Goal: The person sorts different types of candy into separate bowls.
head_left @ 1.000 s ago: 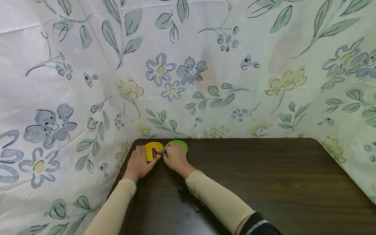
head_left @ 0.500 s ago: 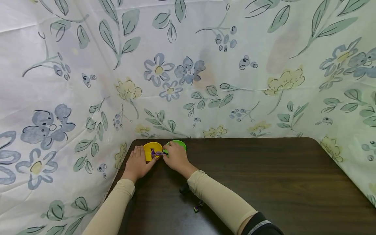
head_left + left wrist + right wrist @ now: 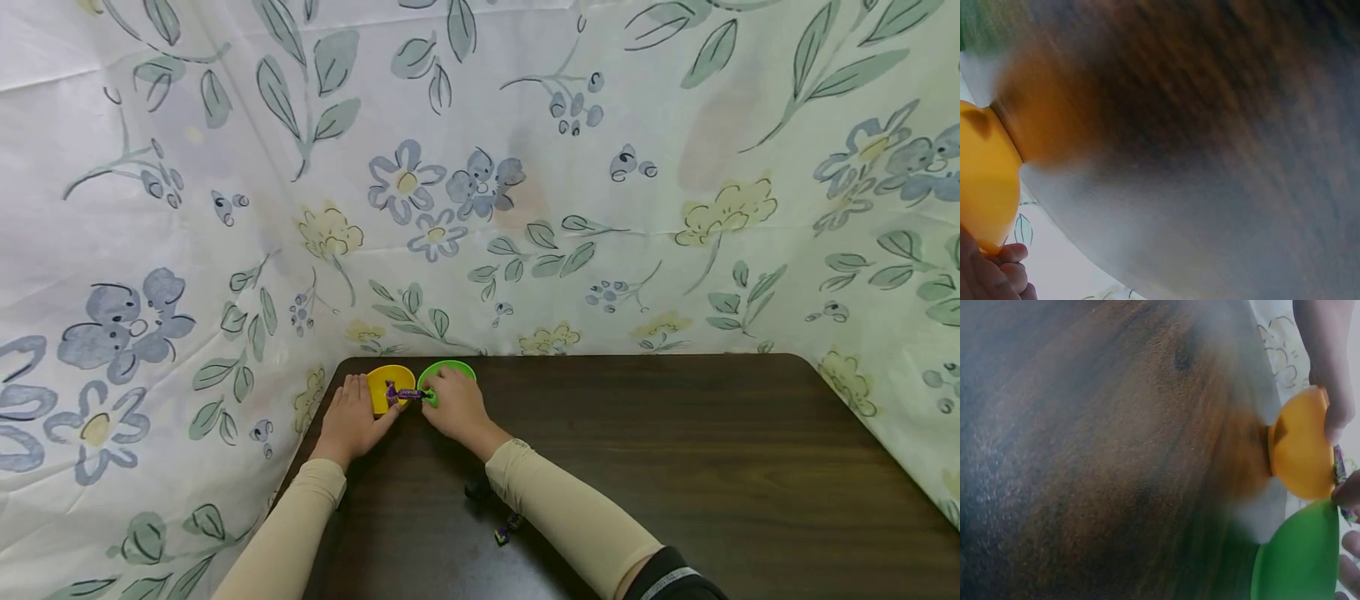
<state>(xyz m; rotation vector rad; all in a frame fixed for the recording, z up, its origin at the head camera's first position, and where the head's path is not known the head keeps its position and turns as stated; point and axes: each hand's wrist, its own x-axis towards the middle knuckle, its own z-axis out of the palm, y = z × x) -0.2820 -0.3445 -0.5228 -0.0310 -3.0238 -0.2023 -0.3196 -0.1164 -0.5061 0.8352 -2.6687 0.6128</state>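
A yellow bowl [image 3: 380, 400] and a green bowl [image 3: 469, 372] stand side by side at the table's far left corner. My left hand [image 3: 351, 419] rests along the yellow bowl's left side, with its thumb at the near rim. A purple-wrapped candy [image 3: 408, 394] stretches from above the yellow bowl to the green bowl's rim. My right hand [image 3: 459, 408] curls over the green bowl and holds the candy's right end between thumb and fingers. In the right wrist view, its thumb [image 3: 1349, 490] overlaps the candy, beside both rims.
Another candy [image 3: 504, 533] lies on the dark wooden table [image 3: 660, 450], partly under the right sleeve. A small black object [image 3: 476, 488] sits near that forearm. A floral cloth [image 3: 570, 167] hangs behind the table and along its sides.
My right hand has shifted slightly right along the candy, and more of the candy's right end shows. The left hand and both bowls stay in place.
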